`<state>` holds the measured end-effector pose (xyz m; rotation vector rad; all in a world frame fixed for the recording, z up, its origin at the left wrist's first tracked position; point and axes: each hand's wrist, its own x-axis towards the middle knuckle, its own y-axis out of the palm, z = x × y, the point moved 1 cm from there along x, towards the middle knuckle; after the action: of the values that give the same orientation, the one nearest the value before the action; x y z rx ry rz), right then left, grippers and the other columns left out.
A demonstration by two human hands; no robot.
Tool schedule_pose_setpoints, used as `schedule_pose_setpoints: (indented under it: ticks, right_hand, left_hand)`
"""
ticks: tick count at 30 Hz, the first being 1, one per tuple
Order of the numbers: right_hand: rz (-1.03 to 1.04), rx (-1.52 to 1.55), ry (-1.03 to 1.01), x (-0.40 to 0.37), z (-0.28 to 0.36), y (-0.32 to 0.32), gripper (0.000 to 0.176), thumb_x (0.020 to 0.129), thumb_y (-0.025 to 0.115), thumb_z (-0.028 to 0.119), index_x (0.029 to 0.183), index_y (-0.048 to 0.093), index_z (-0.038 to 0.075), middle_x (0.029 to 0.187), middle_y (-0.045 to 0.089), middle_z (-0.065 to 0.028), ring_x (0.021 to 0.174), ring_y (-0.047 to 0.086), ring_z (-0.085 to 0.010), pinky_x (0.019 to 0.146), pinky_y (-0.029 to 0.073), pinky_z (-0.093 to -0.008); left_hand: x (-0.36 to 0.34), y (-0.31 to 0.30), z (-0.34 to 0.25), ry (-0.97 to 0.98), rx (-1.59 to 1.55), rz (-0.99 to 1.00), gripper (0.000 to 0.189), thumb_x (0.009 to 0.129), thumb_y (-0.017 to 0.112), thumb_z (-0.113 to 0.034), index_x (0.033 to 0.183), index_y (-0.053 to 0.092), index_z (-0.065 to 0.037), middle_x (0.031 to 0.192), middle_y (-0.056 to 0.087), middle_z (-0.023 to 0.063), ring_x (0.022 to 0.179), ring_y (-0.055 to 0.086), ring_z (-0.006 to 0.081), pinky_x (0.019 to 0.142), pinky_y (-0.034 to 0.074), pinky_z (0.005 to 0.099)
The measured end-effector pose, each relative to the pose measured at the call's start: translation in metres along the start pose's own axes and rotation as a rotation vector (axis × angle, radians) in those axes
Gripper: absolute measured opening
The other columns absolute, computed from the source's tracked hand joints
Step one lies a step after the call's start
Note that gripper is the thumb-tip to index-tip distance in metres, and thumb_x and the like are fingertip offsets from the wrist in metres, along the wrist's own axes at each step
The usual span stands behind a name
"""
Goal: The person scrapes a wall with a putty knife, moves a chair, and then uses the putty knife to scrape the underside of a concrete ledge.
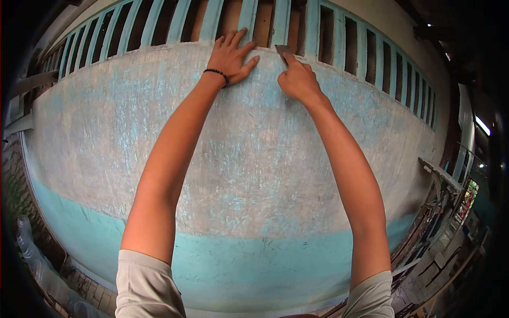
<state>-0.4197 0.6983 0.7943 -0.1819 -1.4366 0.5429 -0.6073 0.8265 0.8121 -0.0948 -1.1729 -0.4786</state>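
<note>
Both my arms reach up against a wall (238, 159) whose turquoise paint is worn to patchy grey across the middle. My left hand (230, 57) lies spread on the wall's upper edge, its fingertips reaching the slats; a black beaded bracelet (217, 72) circles that wrist. My right hand (299, 77) is closed around a scraper (281, 50) with a flat, dark blade. The blade touches the wall near the foot of a slat. Its handle is hidden inside my fist.
Turquoise vertical slats (201, 21) with dark gaps run along the wall's top. A solid turquoise band (254, 265) covers the lower wall. Clear plastic bottles or wrapping (40, 265) lie at lower left. Wooden pieces and clutter (440, 254) stand along the right.
</note>
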Motion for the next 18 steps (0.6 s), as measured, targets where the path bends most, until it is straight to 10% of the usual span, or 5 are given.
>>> schedule_pose_setpoints:
  ticks: [8,18]
  right_hand:
    - [-0.090,0.080,0.011,0.006,0.013,0.010,0.057,0.090,0.052,0.012,0.146,0.055,0.007,0.127,0.066,-0.0305,0.120,0.063,-0.0474,0.105,0.051,-0.0510]
    - [-0.138,0.089,-0.009,0.019,0.016,0.011,0.058,0.087,0.052,0.011,0.144,0.059,0.006,0.130,0.062,-0.0344,0.123,0.061,-0.0469,0.109,0.049,-0.0466]
  left_hand:
    - [0.010,-0.003,0.001,-0.192,-0.103,0.014,0.069,0.098,0.047,-0.058,0.150,0.049,-0.012,0.104,0.071,0.0277,0.100,0.068,0.0407,0.098,0.050,0.0464]
    - [0.008,0.004,0.002,-0.188,-0.129,-0.052,0.065,0.097,0.049,-0.056,0.146,0.053,-0.013,0.104,0.071,0.0287,0.100,0.069,0.0410,0.099,0.050,0.0476]
